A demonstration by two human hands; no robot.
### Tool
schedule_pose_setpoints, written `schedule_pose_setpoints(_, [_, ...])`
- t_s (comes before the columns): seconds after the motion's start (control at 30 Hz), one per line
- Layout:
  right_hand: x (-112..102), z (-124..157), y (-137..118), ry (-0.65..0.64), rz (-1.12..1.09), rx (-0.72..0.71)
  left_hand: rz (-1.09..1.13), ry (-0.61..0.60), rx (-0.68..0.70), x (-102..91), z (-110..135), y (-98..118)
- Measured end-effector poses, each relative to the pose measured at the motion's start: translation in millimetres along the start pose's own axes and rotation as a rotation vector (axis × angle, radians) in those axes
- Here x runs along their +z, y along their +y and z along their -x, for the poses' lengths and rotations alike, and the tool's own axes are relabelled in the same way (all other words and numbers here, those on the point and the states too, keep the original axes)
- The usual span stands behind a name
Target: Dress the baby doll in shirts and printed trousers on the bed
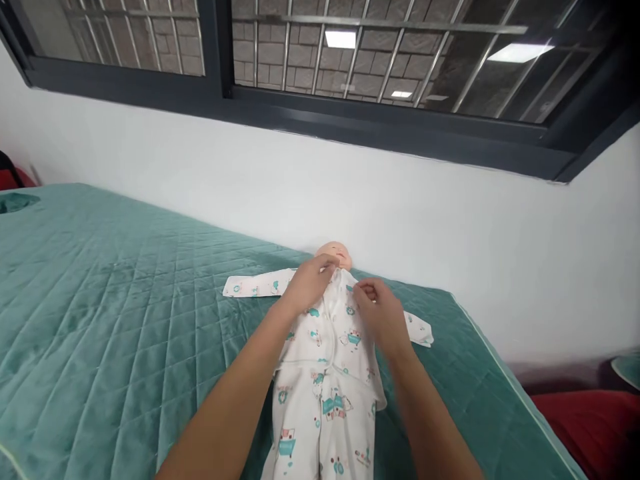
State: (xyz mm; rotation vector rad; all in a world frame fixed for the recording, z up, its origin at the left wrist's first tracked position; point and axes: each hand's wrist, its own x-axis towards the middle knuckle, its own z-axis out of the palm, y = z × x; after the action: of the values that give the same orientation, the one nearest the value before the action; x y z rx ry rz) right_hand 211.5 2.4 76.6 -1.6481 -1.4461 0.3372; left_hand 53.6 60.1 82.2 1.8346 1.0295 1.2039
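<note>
A baby doll (334,253) lies on its back, its head close to the wall. It wears a white baby shirt (353,337) with boat and animal prints, sleeves spread to both sides, over matching baby pants (295,427). At the collar, just below the doll's chin, my left hand (313,280) has its fingers closed on the shirt's neckline. My right hand (381,310) is at the shirt's shoulder on the right, fingers curled and thumb pinched in. What sits between those right fingertips is hidden.
A green quilted bed cover (150,320) spreads under the doll. Behind it rises a white wall (280,180) with a dark-framed barred window (320,113) above. Red fabric (590,427) shows beyond the bed's right edge; a dark green item (19,202) lies at the far left.
</note>
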Motion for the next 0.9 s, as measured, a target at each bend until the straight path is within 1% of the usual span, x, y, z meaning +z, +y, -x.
schedule_pose_setpoints(0.03, [9, -11, -1, 0.012, 0.015, 0.014, 0.059, 0.048, -0.018, 0.0, -3, 0])
schedule_pose_setpoints(0.1, [23, -24, -1, 0.023, 0.054, 0.027, 0.11, 0.205, -0.059, -0.6, -6, -5])
schedule_pose_setpoints(0.13, [28, -27, -2, 0.023, 0.071, 0.03, 0.099, 0.274, -0.079, -0.8, -7, -11])
schedule_pose_setpoints(0.17, [31, -27, -2, 0.014, 0.08, 0.037, 0.068, 0.316, -0.103, -1.0, -7, -17])
schedule_pose_setpoints(0.2, [33, -26, -2, -0.005, 0.08, 0.056, 0.02, 0.331, -0.134, -0.9, -6, -24])
schedule_pose_setpoints(0.3, [31, -23, -2, -0.076, 0.059, 0.138, -0.162, 0.292, -0.235, -0.4, -4, -41])
schedule_pose_setpoints(0.37, [29, -23, -2, -0.111, 0.07, 0.169, -0.231, 0.257, -0.265, -0.7, -4, -45])
schedule_pose_setpoints(0.4, [28, -23, -2, -0.119, 0.082, 0.172, -0.223, 0.232, -0.268, -1.1, -4, -44])
schedule_pose_setpoints(0.43, [28, -24, -2, -0.124, 0.093, 0.17, -0.176, 0.199, -0.265, -1.7, -4, -42])
schedule_pose_setpoints(0.5, [29, -25, -1, -0.124, 0.089, 0.171, 0.009, 0.111, -0.234, -2.6, -3, -36])
schedule_pose_setpoints(0.57, [29, -26, 2, -0.123, 0.036, 0.19, 0.202, 0.023, -0.18, -2.4, -1, -28])
schedule_pose_setpoints(0.6, [29, -27, 3, -0.122, -0.004, 0.205, 0.253, -0.006, -0.154, -1.7, -1, -24])
schedule_pose_setpoints(0.67, [29, -29, 8, -0.117, -0.08, 0.233, 0.22, -0.006, -0.127, 0.7, -1, -20])
schedule_pose_setpoints(0.8, [28, -37, 13, -0.109, -0.161, 0.234, -0.042, 0.098, -0.109, 7.2, -4, -24])
schedule_pose_setpoints(0.9, [28, -41, 13, -0.108, -0.192, 0.238, -0.134, 0.081, -0.137, 9.4, -8, -29])
